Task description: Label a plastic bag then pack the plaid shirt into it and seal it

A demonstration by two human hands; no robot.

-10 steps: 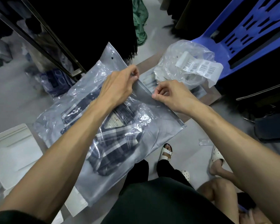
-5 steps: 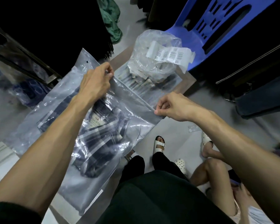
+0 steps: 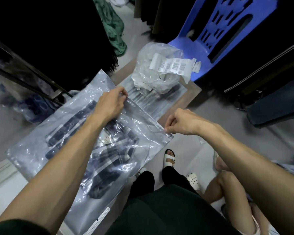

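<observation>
A clear plastic bag [image 3: 32, 146] lies slanted across my lap, with the dark blue and white plaid shirt [image 3: 109, 160] folded inside it. My left hand [image 3: 111, 103] pinches the bag's zip edge near its upper end. My right hand [image 3: 182, 122] pinches the same edge at the bag's right corner. The zip strip runs taut between the two hands. A white label [image 3: 100, 217] shows on the bag's lower edge near my knee.
A crumpled clear bag [image 3: 153, 77] with a strip of barcode labels [image 3: 175, 65] sits ahead on a low board. A blue plastic chair [image 3: 215, 31] stands behind it. Dark hanging clothes fill the left, a green cloth hangs at the top. Another person's legs and sandals are at lower right.
My right hand has slid along the zip edge from beside my left hand out to the bag's right corner. My left hand has kept its hold.
</observation>
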